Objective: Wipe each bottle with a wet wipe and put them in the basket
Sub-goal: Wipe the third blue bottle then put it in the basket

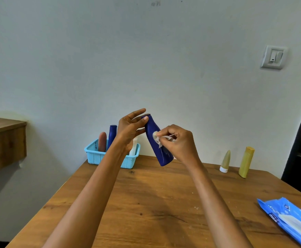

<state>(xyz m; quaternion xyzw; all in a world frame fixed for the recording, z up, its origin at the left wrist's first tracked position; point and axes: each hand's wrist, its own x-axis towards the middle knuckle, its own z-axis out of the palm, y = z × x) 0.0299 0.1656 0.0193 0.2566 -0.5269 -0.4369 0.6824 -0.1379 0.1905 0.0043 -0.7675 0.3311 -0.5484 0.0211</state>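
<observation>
A dark blue bottle hangs tilted above the table, cap end up. My left hand holds its upper part between thumb and fingers, the index finger sticking straight out. My right hand pinches a crumpled white wet wipe against the bottle's side. At the table's far left corner stands a light blue basket; in it are a brown bottle, a second dark blue bottle and a white bottle partly hidden by my left wrist.
A pale green tube on its white cap and a yellow bottle stand at the table's far right. A blue pack of wet wipes lies at the near right edge. A wooden shelf juts out at the left.
</observation>
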